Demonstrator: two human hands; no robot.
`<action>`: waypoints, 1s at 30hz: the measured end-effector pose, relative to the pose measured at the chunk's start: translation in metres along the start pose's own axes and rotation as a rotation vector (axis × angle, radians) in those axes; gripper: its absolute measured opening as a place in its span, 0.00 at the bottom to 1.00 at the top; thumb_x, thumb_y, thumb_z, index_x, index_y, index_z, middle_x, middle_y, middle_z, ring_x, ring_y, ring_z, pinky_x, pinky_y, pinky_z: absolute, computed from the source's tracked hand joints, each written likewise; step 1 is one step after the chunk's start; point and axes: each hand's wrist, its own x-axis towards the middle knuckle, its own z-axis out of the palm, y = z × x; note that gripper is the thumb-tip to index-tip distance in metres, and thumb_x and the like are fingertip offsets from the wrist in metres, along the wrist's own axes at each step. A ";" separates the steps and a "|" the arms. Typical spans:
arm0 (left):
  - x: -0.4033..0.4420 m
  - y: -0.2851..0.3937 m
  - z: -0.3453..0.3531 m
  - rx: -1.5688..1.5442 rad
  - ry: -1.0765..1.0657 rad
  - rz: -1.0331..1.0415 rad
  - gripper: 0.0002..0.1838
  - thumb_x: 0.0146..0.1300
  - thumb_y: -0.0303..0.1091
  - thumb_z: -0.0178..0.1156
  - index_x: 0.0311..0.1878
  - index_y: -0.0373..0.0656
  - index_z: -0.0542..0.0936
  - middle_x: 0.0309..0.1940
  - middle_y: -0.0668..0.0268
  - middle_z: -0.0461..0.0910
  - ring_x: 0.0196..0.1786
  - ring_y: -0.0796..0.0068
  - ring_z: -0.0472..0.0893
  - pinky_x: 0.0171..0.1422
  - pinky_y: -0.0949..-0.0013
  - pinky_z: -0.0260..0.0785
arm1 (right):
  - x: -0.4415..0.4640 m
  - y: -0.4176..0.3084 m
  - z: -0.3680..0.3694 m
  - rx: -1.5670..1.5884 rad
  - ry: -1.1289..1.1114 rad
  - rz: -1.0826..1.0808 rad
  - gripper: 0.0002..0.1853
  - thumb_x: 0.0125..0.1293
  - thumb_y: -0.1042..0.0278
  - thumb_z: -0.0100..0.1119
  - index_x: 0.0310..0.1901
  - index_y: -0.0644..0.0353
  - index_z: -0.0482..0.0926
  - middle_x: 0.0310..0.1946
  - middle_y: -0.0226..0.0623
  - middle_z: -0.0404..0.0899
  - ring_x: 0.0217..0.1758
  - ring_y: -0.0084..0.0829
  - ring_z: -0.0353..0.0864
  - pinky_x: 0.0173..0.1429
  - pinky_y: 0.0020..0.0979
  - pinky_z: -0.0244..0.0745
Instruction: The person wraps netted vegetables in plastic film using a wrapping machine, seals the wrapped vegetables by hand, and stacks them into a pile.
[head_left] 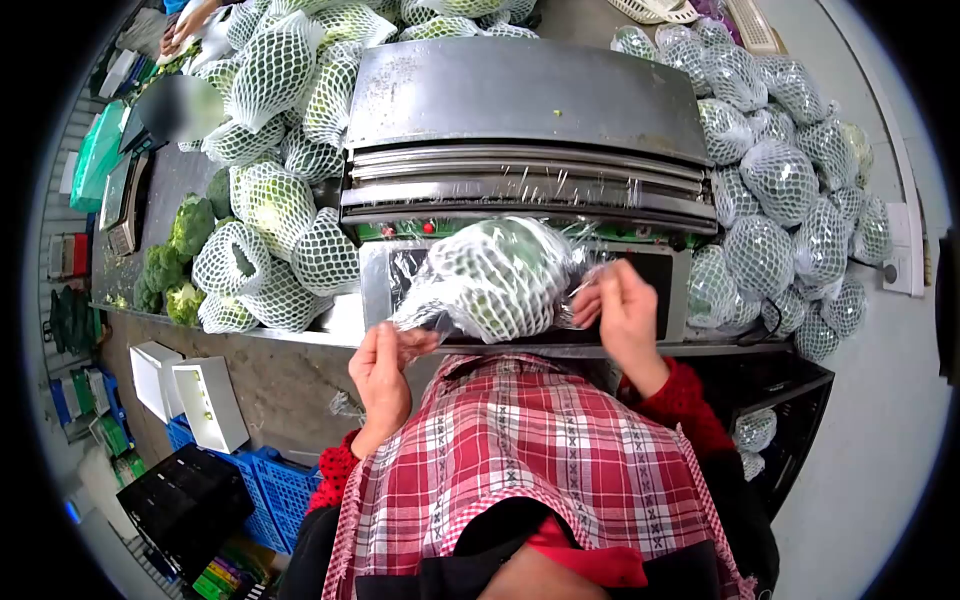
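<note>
Two bare hands held a rounded vegetable in white foam netting [508, 285] and glossy clear film over a wrapping machine's dark plate [652, 283]. The left hand [388, 372] pinched film at one end; the right hand [620, 308] was curled at the other, its grip unclear. Smooth metal rollers [530, 180] lay beyond, netted bundles [775, 185] to the right, bumpy broccoli [165, 270] left, above a grey floor [850, 430].

From the head camera I see two bare hands, left [384, 380] and right [620, 310], pinching clear film [418, 305] at either side of a vegetable in white foam netting [505, 278]. It rests at the front of a metal wrapping machine [530, 100]. Netted vegetables [280, 210] and loose broccoli [190, 225] lie to the left; film-wrapped, netted ones [780, 185] are piled to the right.
</note>
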 end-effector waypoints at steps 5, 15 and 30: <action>-0.043 0.023 -0.033 0.197 0.391 -0.249 0.21 0.73 0.44 0.51 0.22 0.46 0.68 0.09 0.71 0.62 0.09 0.80 0.61 0.12 0.71 0.51 | -0.061 -0.005 -0.035 0.287 0.012 0.611 0.20 0.76 0.55 0.42 0.31 0.62 0.72 0.15 0.36 0.75 0.12 0.23 0.71 0.17 0.23 0.67; 0.014 -0.126 0.011 0.742 -0.425 -0.038 0.08 0.61 0.34 0.60 0.32 0.38 0.79 0.29 0.57 0.81 0.33 0.65 0.80 0.39 0.66 0.72 | -0.066 0.125 0.053 -0.027 -0.231 0.506 0.16 0.70 0.71 0.49 0.56 0.65 0.73 0.54 0.45 0.77 0.54 0.37 0.76 0.58 0.35 0.72; 0.025 0.057 0.087 0.237 -1.098 -0.161 0.39 0.62 0.37 0.63 0.70 0.31 0.55 0.65 0.52 0.64 0.68 0.64 0.64 0.73 0.61 0.53 | -0.051 -0.027 -0.003 0.333 -0.105 -0.138 0.37 0.60 0.55 0.64 0.66 0.62 0.60 0.61 0.46 0.68 0.67 0.38 0.66 0.70 0.41 0.61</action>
